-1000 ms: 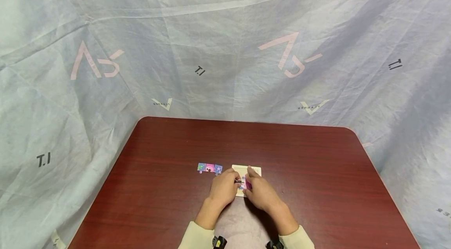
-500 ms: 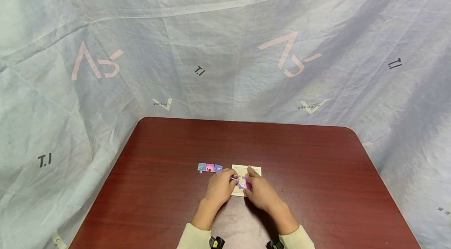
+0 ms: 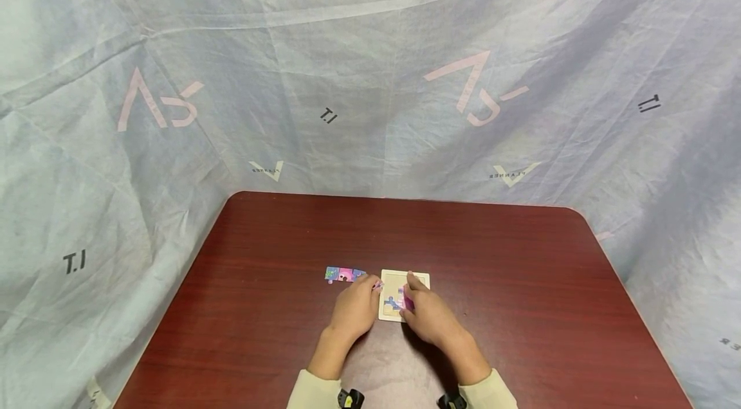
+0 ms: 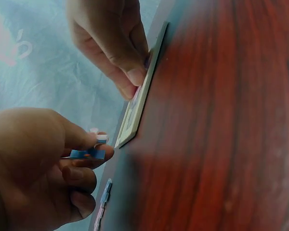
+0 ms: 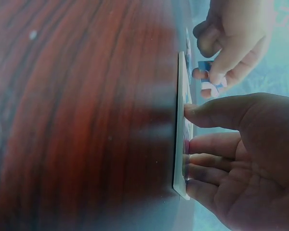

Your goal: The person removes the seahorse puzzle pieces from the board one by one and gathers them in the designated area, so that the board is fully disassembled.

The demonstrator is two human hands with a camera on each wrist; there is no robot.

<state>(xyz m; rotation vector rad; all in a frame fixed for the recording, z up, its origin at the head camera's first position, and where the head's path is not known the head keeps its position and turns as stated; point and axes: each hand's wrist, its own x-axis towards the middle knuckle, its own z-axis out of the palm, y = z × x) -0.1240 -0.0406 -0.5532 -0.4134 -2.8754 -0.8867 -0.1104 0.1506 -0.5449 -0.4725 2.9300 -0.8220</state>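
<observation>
My left hand (image 3: 354,306) pinches a blue and whitish jigsaw puzzle piece (image 4: 89,154) between thumb and fingers, held just left of the puzzle tray (image 3: 382,318). The pale, shallow tray lies flat on the table. Inside it, blue and pink puzzle pieces (image 3: 393,303) cover part of the lower area, and the upper left shows bare bottom. With thumb and fingertips spread, my right hand (image 5: 250,154) presses on the tray and the pieces at its right side. That hand hides much of the tray's right half.
Left of the tray lies a row of joined puzzle pieces (image 3: 345,274), its right end partly covered by my left hand. Both rest on a dark red wooden table (image 3: 492,254). Pale printed sheeting (image 3: 347,74) hangs behind and at the sides.
My left hand has moved left, away from the tray's middle, carrying the puzzle piece to the tray's left edge. More of the tray's bottom shows. My right hand stays in place.
</observation>
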